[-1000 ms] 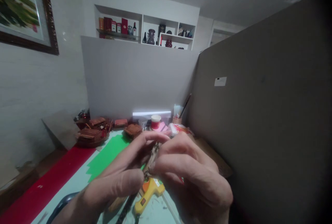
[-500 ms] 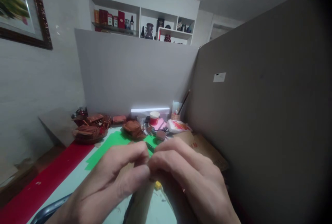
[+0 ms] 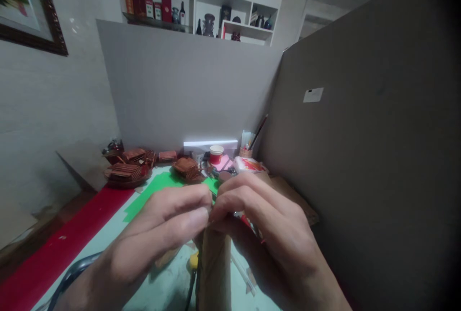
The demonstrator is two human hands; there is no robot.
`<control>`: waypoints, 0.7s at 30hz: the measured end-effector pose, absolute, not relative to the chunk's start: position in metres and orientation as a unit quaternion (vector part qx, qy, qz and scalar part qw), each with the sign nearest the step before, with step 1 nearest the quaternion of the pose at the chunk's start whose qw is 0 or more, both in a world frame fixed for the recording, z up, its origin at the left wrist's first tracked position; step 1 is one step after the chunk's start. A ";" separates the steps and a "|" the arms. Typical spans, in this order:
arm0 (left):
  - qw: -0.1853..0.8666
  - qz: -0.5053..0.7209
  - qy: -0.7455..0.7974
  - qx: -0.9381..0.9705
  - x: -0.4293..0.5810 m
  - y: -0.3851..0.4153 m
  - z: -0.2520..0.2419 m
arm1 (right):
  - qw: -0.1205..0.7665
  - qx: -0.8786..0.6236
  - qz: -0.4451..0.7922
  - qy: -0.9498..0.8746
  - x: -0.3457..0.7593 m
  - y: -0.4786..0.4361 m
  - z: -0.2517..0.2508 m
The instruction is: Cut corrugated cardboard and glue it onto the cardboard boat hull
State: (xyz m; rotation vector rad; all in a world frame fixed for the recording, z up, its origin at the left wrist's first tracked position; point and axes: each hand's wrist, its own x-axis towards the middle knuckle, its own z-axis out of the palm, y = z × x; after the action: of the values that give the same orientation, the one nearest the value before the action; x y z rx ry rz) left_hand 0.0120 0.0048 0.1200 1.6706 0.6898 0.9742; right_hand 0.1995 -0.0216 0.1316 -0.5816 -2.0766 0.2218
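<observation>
Curling my left hand (image 3: 158, 229) and right hand (image 3: 275, 224) together, can't tell what's clamped, long tan tube-like piece (image 3: 216, 272) below, six o'clock

Seen from the wearer's head: a left hand (image 3: 158, 229) and a right hand (image 3: 277, 234) meet at centre, thumbs and fingers pinched on the upper end of a long brown piece (image 3: 215, 272), whose tip they hide. Beneath lies a pale table (image 3: 165, 287), with a partly hidden yellow object (image 3: 193, 260) just left of the piece. Farther back are green sheets (image 3: 151, 198), brown layered models (image 3: 126, 174) and a red-and-white cup (image 3: 216, 156). Grey partitions (image 3: 187, 85) stand behind and to the right; shelves of bottles and boxes (image 3: 158, 22) show above.
</observation>
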 end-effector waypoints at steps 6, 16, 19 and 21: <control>0.486 0.425 0.310 0.698 0.011 0.005 0.125 | 0.510 -0.237 0.090 -0.822 0.197 -0.023 0.136; 0.430 0.414 0.350 0.722 0.011 -0.006 0.130 | 0.481 -0.251 0.076 -0.836 0.198 -0.019 0.132; 0.415 0.372 0.385 0.735 0.010 -0.008 0.135 | 0.459 -0.264 0.076 -0.845 0.197 -0.019 0.131; 0.422 0.385 0.367 0.734 0.009 -0.007 0.134 | 0.457 -0.258 0.079 -0.847 0.197 -0.019 0.132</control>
State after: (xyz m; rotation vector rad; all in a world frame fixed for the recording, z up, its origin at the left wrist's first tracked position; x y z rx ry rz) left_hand 0.0094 -0.0066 0.1344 1.8368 0.9196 0.9644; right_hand 0.1971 -0.0185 0.1324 -0.6358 -2.0883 0.1947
